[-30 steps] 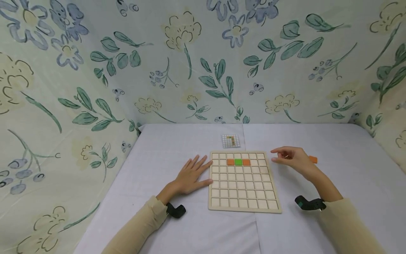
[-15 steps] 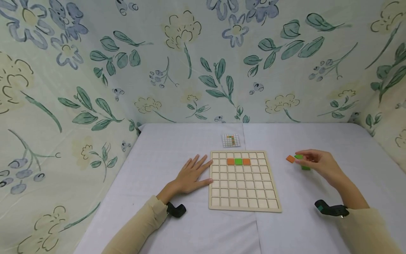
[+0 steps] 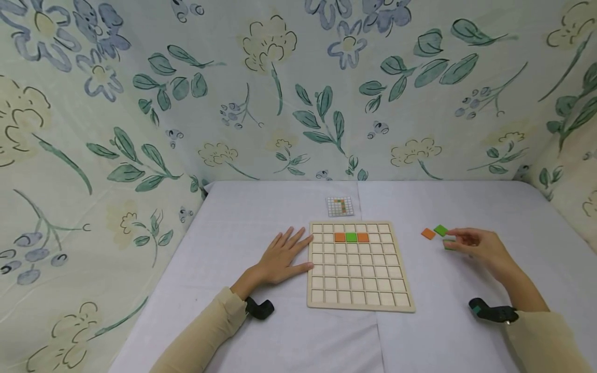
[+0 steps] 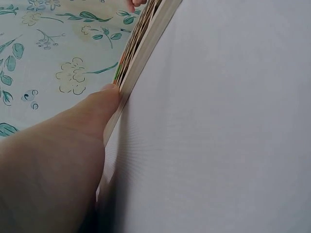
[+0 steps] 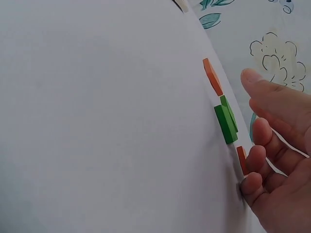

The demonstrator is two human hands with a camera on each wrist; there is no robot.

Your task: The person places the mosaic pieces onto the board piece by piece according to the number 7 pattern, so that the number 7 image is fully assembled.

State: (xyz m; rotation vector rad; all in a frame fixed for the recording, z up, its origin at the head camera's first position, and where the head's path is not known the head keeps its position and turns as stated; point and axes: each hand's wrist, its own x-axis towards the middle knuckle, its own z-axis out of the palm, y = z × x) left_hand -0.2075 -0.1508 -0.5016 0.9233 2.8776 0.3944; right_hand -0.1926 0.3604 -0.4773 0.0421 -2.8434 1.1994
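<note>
My left hand [image 3: 281, 259] lies flat with spread fingers, its fingertips at the left edge of the wooden grid board [image 3: 360, 309]. In the left wrist view the thumb [image 4: 104, 104] meets the board's side [image 4: 150, 43]. An orange tile [image 3: 340, 237], a green tile [image 3: 351, 237] and another orange tile [image 3: 363, 237] sit side by side in the board's second row. My right hand [image 3: 485, 248] hovers at the loose tiles, fingers loosely bent and holding nothing. By its fingertips lie a green tile [image 3: 440, 230], a partly covered green tile [image 5: 226, 124] and an orange tile [image 3: 428, 234].
Another orange tile [image 5: 242, 160] shows beside the curled fingers in the right wrist view; the hand hides it in the head view. A small printed grid card [image 3: 339, 206] lies beyond the board. Floral cloth [image 3: 280, 103] hangs behind the white-covered table [image 3: 261, 207].
My right hand has moved right, from beside the board's upper right corner to the loose tiles, then slightly farther right, uncovering more of the green tile. My left hand has stayed put.
</note>
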